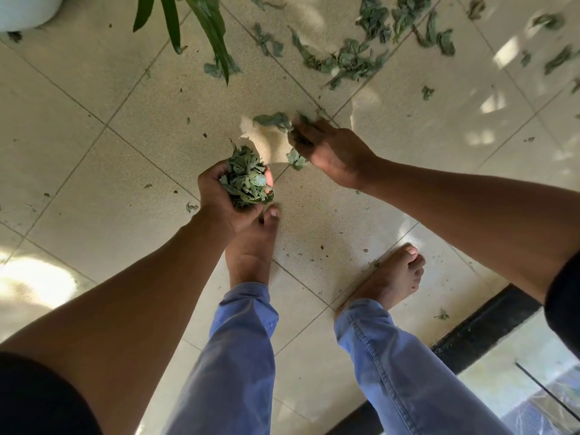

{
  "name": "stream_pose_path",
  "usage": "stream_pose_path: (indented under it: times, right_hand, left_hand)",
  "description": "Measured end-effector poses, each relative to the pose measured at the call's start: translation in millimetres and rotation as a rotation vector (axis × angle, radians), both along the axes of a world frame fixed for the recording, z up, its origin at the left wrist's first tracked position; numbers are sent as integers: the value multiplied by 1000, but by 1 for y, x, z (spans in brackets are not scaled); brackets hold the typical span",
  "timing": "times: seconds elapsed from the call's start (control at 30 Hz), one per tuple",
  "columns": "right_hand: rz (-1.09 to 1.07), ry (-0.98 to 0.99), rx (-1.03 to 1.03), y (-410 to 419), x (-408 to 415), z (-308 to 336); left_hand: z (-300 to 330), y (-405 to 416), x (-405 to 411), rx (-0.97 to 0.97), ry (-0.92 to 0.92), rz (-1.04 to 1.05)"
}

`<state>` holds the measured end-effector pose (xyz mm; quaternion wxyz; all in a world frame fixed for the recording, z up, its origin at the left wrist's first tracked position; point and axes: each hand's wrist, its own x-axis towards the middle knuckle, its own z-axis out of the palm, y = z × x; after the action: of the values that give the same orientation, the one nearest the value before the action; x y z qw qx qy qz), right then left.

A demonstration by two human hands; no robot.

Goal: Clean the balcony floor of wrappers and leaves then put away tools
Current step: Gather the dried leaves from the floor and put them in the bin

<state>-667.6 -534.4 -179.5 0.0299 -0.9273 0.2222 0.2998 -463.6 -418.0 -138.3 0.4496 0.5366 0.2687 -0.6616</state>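
Note:
My left hand [219, 196] is cupped around a thick bunch of dry green leaves [246, 180], held just above my left foot. My right hand [329, 149] reaches down to the tiled floor [94, 171] and its fingers close on a few loose leaves [276, 120]; one more leaf [296, 160] lies under the palm. A larger scatter of leaves [351, 59] spreads over the tiles further ahead and to the right. No wrappers or tools are in view.
A potted plant's long green blades [207, 23] hang in at the top, beside a white pot [28, 9] at top left. My bare feet [251, 246] stand on the tiles. A black threshold [483, 324] and glass run along the bottom right.

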Motion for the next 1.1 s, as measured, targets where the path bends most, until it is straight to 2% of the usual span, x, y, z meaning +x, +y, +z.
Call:
stream_pose_path:
  times: [0.1, 0.13, 0.2, 0.3, 0.47, 0.53, 0.6, 0.73, 0.8, 0.87, 0.9, 0.97, 1.1]
  right_hand:
    - [87, -87, 19, 6, -10, -12]
    - [86, -207, 43, 6, -9, -7]
    - [-135, -368, 208, 12, -10, -2]
    - [-247, -355, 193, 20, -8, 14]
    - [-981, -695, 312, 39, 8, 85]
    - [-1218, -837, 477, 47, 11, 132]
    - [-1350, -947, 623, 53, 14, 181]
    - [-1291, -888, 925, 63, 24, 266]
    - [-1281, -844, 1120, 68, 32, 292]
    - [-1348, -799, 1212, 72, 44, 306]
    - [-1371, -796, 1181, 72, 49, 308]
    - [-1362, -762, 992, 70, 57, 311]
    - [-1212, -749, 586, 63, 73, 330]
  left_hand:
    - [4, 2, -4, -24, 8, 1]
    - [4, 3, -6, -26, 11, -3]
    - [6, 6, -8, -15, -3, -25]
    - [15, 7, -12, -19, -21, -50]
    - [38, 11, -19, 1, -45, -48]
    - [53, 11, -23, 10, -21, 11]
    - [70, 11, -28, 29, -16, 69]
    - [112, 4, -37, 32, 39, 116]
    - [137, 0, -38, 4, 49, 118]
    - [158, -3, -39, -63, 63, 121]
    - [168, -3, -40, -77, 56, 130]
    - [184, -6, -40, -71, 78, 186]
    - [213, -10, -36, -12, 87, 339]
